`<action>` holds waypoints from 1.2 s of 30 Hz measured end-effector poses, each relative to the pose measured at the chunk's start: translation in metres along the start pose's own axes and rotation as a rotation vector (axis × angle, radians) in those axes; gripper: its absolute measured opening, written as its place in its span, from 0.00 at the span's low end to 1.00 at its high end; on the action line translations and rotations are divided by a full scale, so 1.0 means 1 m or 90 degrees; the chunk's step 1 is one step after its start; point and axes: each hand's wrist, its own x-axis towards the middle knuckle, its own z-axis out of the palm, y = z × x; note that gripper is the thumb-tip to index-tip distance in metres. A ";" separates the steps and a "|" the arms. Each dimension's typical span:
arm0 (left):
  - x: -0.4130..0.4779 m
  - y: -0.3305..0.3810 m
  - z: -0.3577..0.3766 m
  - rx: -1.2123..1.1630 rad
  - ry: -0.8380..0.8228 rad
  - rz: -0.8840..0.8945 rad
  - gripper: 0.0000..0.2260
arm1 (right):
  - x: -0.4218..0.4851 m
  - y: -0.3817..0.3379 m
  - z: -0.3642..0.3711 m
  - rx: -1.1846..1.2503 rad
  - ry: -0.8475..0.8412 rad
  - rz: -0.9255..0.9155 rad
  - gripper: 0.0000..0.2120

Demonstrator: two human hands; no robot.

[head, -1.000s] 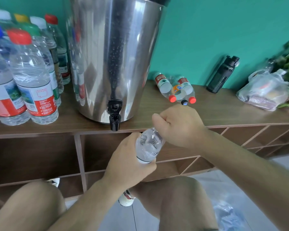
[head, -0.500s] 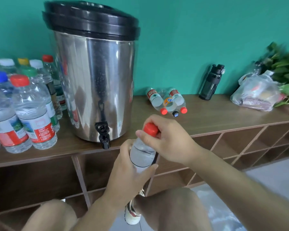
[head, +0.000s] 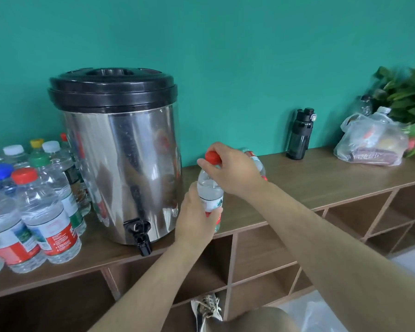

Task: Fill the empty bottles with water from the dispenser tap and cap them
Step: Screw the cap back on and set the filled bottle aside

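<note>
1. The left hand (head: 197, 224) and the right hand (head: 235, 173) are bare, and so are both wrists.
2. The left forearm (head: 141, 291) is bare along its whole visible length, down to the near edge.
3. The right forearm (head: 333, 255) is likewise bare as far as the near right corner.
4. A bare knee (head: 256, 319) shows at the near edge, right of centre.
5. Just left of the knee is a pale, off-white lace-up sneaker (head: 207, 310) with crossed laces and a darker stripe along its left side.
</note>
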 end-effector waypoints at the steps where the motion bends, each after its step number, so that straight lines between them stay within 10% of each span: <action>1: 0.007 -0.001 0.004 0.003 0.002 -0.012 0.35 | 0.006 0.004 0.004 0.027 -0.006 0.012 0.16; 9: 0.017 -0.012 0.029 0.005 0.043 -0.043 0.35 | -0.007 0.046 0.055 0.306 -0.113 0.145 0.36; 24: 0.057 -0.032 0.052 -0.016 -0.094 -0.078 0.35 | 0.083 0.071 0.122 0.356 -0.092 0.158 0.38; 29: 0.066 -0.041 0.054 0.013 -0.092 -0.045 0.32 | 0.066 0.082 0.106 0.315 -0.095 0.203 0.53; 36: 0.061 -0.046 0.074 0.125 -0.100 0.102 0.29 | -0.037 0.129 0.120 0.100 0.106 0.217 0.20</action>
